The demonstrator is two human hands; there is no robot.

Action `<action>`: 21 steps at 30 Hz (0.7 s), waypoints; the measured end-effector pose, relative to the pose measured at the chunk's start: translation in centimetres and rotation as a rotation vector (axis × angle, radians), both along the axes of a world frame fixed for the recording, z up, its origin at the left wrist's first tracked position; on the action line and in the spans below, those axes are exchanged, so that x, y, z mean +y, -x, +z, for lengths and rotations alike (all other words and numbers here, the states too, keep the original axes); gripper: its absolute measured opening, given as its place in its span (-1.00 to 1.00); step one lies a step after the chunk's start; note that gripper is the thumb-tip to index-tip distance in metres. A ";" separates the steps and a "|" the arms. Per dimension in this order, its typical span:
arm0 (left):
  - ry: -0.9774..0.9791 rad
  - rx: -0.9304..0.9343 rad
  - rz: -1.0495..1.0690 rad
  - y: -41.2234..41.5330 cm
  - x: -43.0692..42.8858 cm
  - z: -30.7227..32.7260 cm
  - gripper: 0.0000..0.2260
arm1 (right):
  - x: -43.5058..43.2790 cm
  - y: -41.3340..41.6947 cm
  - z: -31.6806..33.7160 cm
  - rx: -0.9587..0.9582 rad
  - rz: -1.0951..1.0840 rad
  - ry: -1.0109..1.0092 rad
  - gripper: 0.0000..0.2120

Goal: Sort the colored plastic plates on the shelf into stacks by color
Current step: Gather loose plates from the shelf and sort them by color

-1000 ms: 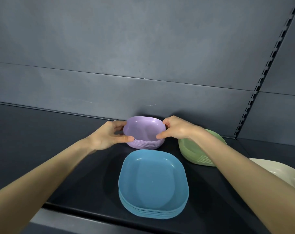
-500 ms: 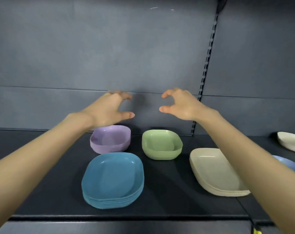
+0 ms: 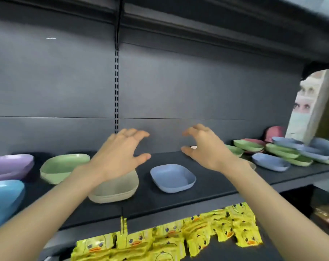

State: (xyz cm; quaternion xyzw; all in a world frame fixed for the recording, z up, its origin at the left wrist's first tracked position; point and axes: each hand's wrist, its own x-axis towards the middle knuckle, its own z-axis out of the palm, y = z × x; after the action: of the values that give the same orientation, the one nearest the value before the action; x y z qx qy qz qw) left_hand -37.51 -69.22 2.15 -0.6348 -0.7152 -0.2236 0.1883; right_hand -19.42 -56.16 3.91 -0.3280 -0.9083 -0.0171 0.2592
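Observation:
Both my hands hover empty above the dark shelf [image 3: 207, 187], fingers loosely spread. My left hand [image 3: 120, 155] is over a cream plate stack [image 3: 114, 191]. My right hand [image 3: 205, 146] is above and right of a single grey-blue plate [image 3: 172, 178]. At the left sit a purple stack [image 3: 10, 166], a green stack [image 3: 61, 166] and a bright blue stack [image 3: 4, 198]. Far right lies a mixed pile of green plates [image 3: 280, 149], grey-blue plates [image 3: 269, 162] and red plates [image 3: 254, 141].
A slotted upright [image 3: 116, 87] runs down the grey back panel. An upper shelf overhangs at the top. Below the shelf's front edge lie several yellow duck-print packets [image 3: 178, 234]. A poster [image 3: 308, 104] stands at the right end.
My view has swung right along the shelf. Both hands moved right with it, away from the purple stack, staying empty. The mixed pile at the far right has come into view.

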 end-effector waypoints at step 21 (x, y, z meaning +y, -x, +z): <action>0.039 0.026 -0.254 -19.7 22.0 0.1 -0.51 | 17.5 -21.6 -1.9 0.003 -0.181 0.020 -0.58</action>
State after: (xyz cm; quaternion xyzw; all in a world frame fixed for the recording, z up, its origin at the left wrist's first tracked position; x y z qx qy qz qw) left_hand -17.79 -47.21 2.29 -0.7267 -0.6308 -0.2235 0.1552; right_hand 2.22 -38.62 2.01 -0.4113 -0.8747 -0.0309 0.2544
